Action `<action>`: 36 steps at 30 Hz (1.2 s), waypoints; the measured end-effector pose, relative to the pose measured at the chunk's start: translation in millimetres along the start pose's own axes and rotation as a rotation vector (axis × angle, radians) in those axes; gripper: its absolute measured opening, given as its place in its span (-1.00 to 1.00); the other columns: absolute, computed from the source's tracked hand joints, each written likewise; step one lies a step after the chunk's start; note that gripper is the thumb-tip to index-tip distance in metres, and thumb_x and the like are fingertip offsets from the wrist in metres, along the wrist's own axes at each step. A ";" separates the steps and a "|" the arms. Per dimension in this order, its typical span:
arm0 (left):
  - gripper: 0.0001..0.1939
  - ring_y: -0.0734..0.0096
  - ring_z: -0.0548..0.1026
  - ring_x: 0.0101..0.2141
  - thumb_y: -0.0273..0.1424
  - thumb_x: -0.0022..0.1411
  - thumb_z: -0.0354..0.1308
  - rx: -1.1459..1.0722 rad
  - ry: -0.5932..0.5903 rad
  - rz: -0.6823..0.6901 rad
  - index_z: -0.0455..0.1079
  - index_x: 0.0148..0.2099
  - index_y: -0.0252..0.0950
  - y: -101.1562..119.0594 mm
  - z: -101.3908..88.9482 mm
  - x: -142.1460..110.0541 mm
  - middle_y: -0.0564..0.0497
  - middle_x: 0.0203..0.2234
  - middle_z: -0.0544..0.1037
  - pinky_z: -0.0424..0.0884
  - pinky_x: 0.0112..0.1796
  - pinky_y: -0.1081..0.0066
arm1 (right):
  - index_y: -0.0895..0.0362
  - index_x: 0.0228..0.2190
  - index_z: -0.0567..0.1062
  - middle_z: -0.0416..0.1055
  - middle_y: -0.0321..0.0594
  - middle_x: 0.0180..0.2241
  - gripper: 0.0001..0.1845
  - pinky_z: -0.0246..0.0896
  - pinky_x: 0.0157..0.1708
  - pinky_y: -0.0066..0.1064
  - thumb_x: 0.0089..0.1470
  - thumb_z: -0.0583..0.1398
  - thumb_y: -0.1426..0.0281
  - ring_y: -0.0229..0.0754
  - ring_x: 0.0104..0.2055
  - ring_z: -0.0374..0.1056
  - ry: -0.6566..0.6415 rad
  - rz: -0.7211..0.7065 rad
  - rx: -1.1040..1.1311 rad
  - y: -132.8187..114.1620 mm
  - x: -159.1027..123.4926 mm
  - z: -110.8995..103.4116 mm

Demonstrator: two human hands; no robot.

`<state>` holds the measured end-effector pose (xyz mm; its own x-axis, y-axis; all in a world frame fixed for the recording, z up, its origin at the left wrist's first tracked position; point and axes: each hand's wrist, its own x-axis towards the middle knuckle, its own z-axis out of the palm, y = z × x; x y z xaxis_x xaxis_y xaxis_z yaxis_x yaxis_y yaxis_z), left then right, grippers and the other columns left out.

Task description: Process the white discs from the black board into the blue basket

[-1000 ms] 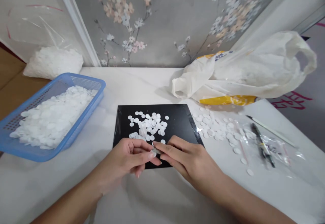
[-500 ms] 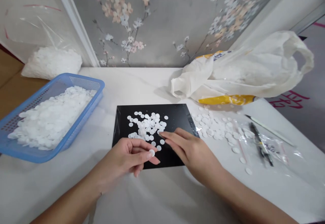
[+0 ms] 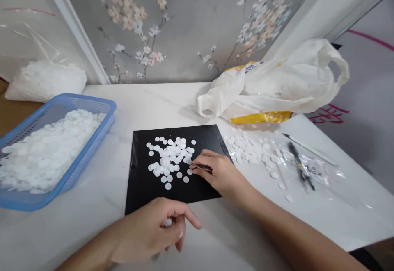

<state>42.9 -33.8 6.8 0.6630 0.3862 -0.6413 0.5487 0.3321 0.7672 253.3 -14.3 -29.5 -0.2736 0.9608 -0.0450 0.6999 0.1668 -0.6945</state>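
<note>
In my right hand [image 3: 220, 170] is a pair of metal tweezers [image 3: 200, 167], pinched between thumb and fingers. Their tips reach the right edge of a loose heap of small round white discs [image 3: 169, 156] on a black board [image 3: 197, 191]. My left hand [image 3: 163, 230] hovers just in front of the board's near edge, index finger stretched out and the other fingers curled. A white disc [image 3: 168, 222] shows inside those curled fingers; whether more are behind it is hidden.
A blue basket [image 3: 111, 109] full of white discs stands at left, a clear bag [image 3: 46, 80] of white pieces behind it. A white plastic bag [image 3: 271, 90] lies back right. More discs [image 3: 249, 148], a black pen [image 3: 300, 164] and a thin white tool [image 3: 309, 150] lie right.
My left hand has drawn back toward me, off the board, and its index finger has straightened away from the thumb. The right hand stays by the heap. The whole view has shifted slightly.
</note>
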 end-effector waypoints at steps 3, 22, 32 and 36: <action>-0.62 0.53 0.30 -0.54 -0.17 0.27 -0.07 -0.033 0.095 0.055 0.45 -0.36 -0.31 -4.9 -1.0 4.4 0.07 -0.53 0.43 0.18 -0.51 0.52 | 0.09 -0.42 0.48 0.36 -0.30 -0.36 -0.92 0.18 -0.37 -0.47 0.05 0.20 0.49 -0.29 -0.39 0.33 -0.026 0.008 0.003 1.1 1.7 6.6; -0.77 0.61 0.24 -0.57 -0.23 0.13 0.21 -0.464 0.495 0.171 0.40 -0.33 -0.31 -4.7 0.5 17.2 0.01 -0.47 0.54 0.16 -0.49 0.53 | 0.20 -0.14 0.51 0.37 -0.23 -0.43 -0.65 0.18 -0.45 -0.49 0.21 0.05 0.26 -0.29 -0.45 0.26 0.048 -0.068 0.338 -25.8 -13.2 3.1; -0.79 0.66 0.23 -0.59 -0.27 0.14 0.22 -0.597 0.463 0.189 0.41 -0.26 -0.32 -2.6 -2.7 13.1 -0.02 -0.45 0.56 0.09 -0.56 0.58 | 0.08 0.04 0.43 0.36 -0.22 -0.39 -0.63 0.24 -0.48 -0.51 0.24 0.05 0.37 -0.33 -0.47 0.29 0.127 -0.304 0.047 -19.8 -20.4 11.0; -0.81 0.65 0.22 -0.58 -0.29 0.16 0.20 -0.544 0.456 0.190 0.40 -0.29 -0.32 -4.5 -2.0 12.9 0.01 -0.46 0.54 0.10 -0.54 0.57 | 0.07 0.02 0.45 0.38 -0.23 -0.41 -0.64 0.22 -0.51 -0.52 0.24 0.04 0.39 -0.33 -0.47 0.30 0.131 -0.313 -0.007 -22.5 -22.8 12.0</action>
<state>48.0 -28.5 -4.9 0.3784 0.7600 -0.5284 0.0363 0.5582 0.8289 235.8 -42.6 -21.5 -0.3894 0.8829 0.2625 0.5997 0.4593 -0.6553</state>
